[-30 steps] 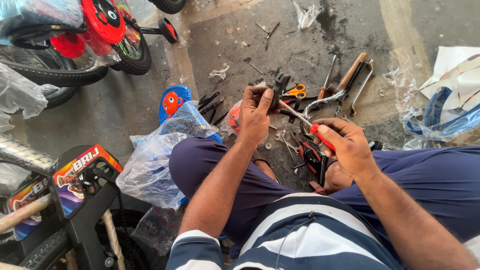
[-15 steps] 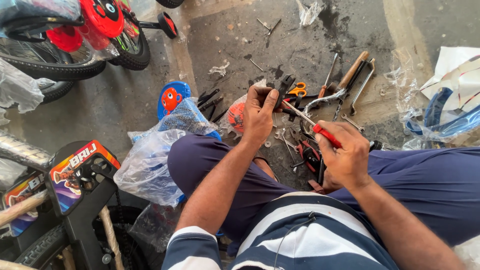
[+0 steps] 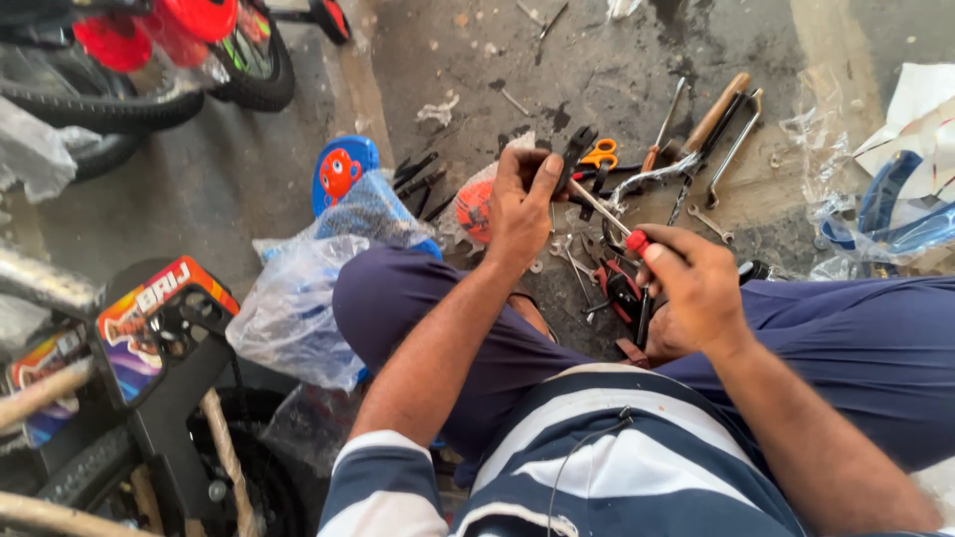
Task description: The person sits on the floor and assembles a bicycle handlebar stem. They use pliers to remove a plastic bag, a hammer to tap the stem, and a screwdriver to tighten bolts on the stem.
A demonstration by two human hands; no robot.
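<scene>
Right hand (image 3: 696, 283) gripping red-handled screwdriver (image 3: 609, 219), left hand (image 3: 519, 204) pinching small black part (image 3: 569, 159) at its tip

Your view is lit by even, soft daylight, bright enough that colours read true. The floor (image 3: 617, 70) shows pale wash toward its right edge, with dark stains near its top edge. Shadows are faint and short under your left hand (image 3: 519, 204) and right hand (image 3: 696, 283). Clear plastic (image 3: 298, 308) throws small white glints. The lower left corner smears with blur, and the wide lens bends lines near the edges
</scene>
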